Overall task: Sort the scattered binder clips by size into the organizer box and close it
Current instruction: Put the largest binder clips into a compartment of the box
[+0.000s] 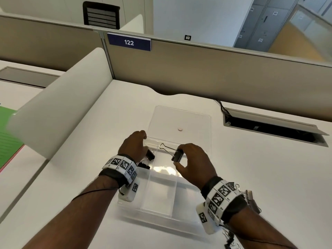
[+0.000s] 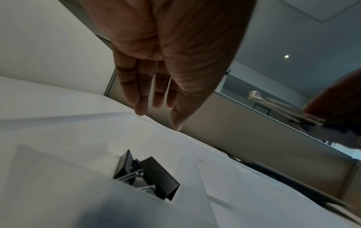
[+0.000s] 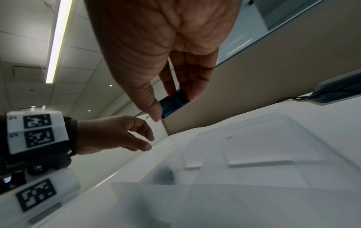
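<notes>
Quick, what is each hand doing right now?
Left hand: open, holding nothing, above the organizer box.
Right hand: pinching a black binder clip.

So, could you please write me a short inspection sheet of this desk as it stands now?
Surface: white desk, with an open cable hatch.
Job's things: clear organizer box, lid open flat behind it; black clips in its far left compartment; unsorted clips beside the right wrist.
Clutter: green sheet on the next desk.
Hands: left hand open over the box; right hand pinches a black binder clip.
Cables: black cable into the hatch.
Surroundings: partition sign 122, lockers.
</notes>
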{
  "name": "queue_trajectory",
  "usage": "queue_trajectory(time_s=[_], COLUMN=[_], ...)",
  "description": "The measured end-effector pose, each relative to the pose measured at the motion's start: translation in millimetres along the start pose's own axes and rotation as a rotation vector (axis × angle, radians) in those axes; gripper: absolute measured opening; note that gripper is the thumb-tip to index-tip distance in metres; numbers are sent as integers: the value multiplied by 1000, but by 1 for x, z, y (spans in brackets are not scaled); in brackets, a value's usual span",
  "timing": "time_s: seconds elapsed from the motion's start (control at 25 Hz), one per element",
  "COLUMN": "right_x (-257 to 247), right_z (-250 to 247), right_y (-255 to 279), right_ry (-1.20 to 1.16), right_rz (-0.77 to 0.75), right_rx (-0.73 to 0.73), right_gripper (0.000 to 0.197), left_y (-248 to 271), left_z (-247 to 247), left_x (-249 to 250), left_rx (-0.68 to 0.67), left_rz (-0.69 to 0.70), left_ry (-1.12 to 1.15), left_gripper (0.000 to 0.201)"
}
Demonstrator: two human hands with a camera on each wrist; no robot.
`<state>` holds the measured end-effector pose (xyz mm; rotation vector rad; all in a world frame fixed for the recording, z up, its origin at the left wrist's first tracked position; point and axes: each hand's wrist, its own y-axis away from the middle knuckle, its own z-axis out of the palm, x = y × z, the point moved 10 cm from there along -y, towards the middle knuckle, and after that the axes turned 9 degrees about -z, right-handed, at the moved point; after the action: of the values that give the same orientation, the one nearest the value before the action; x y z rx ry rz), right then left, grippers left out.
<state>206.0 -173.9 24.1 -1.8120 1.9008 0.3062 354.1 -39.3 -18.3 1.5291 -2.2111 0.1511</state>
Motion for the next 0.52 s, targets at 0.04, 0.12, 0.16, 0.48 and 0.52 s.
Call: queue_trajectory(time_s=[0.04,0.12,0.16,0.48,0.52], right_x=[-2,-10,-19,-64,-64], right_z=[11,34,44,92,93], right_y=[-7,-20,-26,-64,-65], right_ry=[20,61,87,135,113], right_rz=[-6,-25,-53,-207,-212], right_rx=[-49,-152,-200,-338,-330], right_gripper=[19,19,18,27,27], left_y=[2,7,11,39,41], left_z=[-4,-12,-17,-37,-38], left_x=[-5,-13,-19,-42,-41], left_rx=[15,39,52,104,107], left_rz=[-4,-15,-27,-79,-73], left_ry=[12,35,45,66,69], left_gripper=[29,27,27,29,29])
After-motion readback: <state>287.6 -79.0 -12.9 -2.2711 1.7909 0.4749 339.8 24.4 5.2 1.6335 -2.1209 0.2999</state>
